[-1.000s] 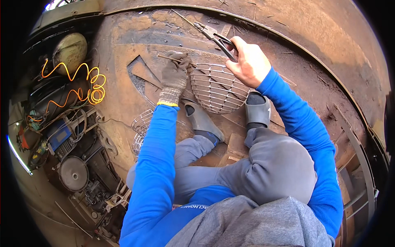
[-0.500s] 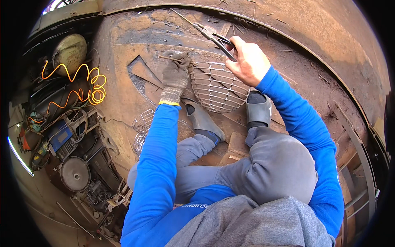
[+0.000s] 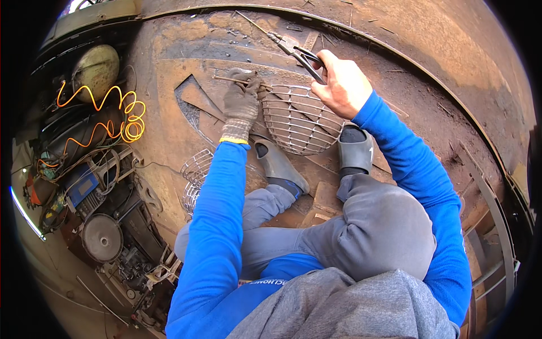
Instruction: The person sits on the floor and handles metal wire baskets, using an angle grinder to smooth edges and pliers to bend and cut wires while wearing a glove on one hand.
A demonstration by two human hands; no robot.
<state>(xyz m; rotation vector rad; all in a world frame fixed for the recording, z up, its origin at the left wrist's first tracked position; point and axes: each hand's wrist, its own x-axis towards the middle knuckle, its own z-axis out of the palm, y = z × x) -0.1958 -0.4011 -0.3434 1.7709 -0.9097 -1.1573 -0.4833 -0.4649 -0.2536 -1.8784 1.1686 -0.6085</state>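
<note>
In a grey knitted glove with a yellow cuff edge, my left hand [image 3: 241, 99] is closed round a thin metal rod [image 3: 227, 78], which sticks out on both sides of the fingers. The rod's right end reaches the rim of a round wire basket [image 3: 302, 121]; I cannot tell whether they touch. My bare right hand [image 3: 345, 85] grips black-handled pliers [image 3: 299, 53] above the basket's right side. From the jaws of the pliers a thin, straight rod [image 3: 251, 21] points up and left. My feet in grey clogs [image 3: 357, 150] stand close to the basket's near side.
Another wire frame [image 3: 196, 169] lies left of my left forearm. Farther left are a yellow coiled hose [image 3: 132, 124], a blue machine [image 3: 84, 186], a round metal disc [image 3: 103, 238] and cables. A flat metal plate with a cut-out [image 3: 195, 101] lies ahead. A curved metal edge [image 3: 395, 48] bounds the ground.
The rod in my left hand now extends a little farther left of the glove. My right hand and the pliers have stayed almost in place.
</note>
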